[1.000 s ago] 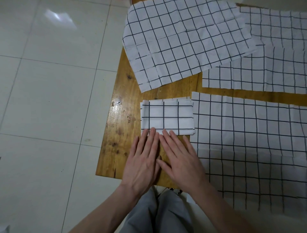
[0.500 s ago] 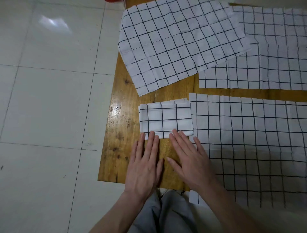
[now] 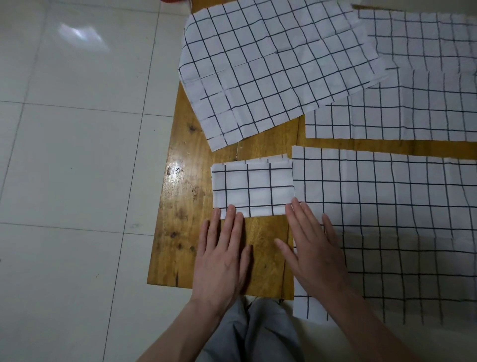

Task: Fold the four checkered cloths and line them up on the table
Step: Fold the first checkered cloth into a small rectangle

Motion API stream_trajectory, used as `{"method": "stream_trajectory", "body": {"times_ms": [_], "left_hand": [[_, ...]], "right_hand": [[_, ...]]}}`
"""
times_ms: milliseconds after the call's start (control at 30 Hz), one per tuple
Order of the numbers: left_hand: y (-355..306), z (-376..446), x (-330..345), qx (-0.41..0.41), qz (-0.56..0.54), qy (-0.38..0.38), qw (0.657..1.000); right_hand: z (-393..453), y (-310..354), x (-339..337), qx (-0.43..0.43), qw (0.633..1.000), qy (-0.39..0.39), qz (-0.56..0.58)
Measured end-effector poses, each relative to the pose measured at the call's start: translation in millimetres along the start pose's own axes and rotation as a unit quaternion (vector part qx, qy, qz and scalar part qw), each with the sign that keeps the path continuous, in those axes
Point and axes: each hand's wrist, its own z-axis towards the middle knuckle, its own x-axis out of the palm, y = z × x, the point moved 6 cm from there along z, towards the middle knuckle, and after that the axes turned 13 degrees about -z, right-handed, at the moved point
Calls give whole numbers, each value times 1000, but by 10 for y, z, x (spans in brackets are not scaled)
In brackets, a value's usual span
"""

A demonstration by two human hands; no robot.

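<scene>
- The folded cloth, a small white rectangle with black grid lines, lies flat on the wooden tabletop near its left end, with layered edges showing along its far side.
- The left hand lies flat, palm down, fingers straight and close together; its fingertips touch the near-left edge of the folded cloth, while the palm rests on bare wood.
- The right hand is also spread flat with straight fingers and holds nothing. Its fingertips reach the near-right corner of the folded cloth, and most of the hand lies over the left edge of the near unfolded cloth.
- That near unfolded cloth is laid out flat just right of the folded one, their edges touching or very nearly so; its near edge hangs over the front of the tabletop.
- A tilted unfolded cloth lies at the far left, turned at an angle, with its left corner past the tabletop's edge and creases across its surface.
- A far right unfolded cloth lies behind the near one, with a strip of bare wood between them; the tilted cloth overlaps its left part. It may have a fold or overlap across its upper part, but this is hard to make out.
- Grey trousers show between the forearms at the bottom of the view.
- Pale floor tiles fill the left side, and a small red object peeks in at the top edge.
</scene>
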Motion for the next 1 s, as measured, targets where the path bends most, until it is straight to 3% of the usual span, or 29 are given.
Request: {"method": "stream_trajectory", "body": {"times_ms": [233,433,667,867,1000], "left_hand": [[-20,3,-100,-2,25,-9,1000],[-22,-84,-152,-21,32,-26,999],[41,89,-334,-17,-10,-67,998],[404,445,-559,-101,-49,-113,987],[460,557,-632,-105,-44,-117,987]], "right_hand": [[170,9,-203,6,995,-90,37],[441,141,-361,55,991,-112,43],[476,366,-348,49,994,-80,47],[635,386,-345,21,995,-73,68],[743,396,-345,20,993,-71,89]]}}
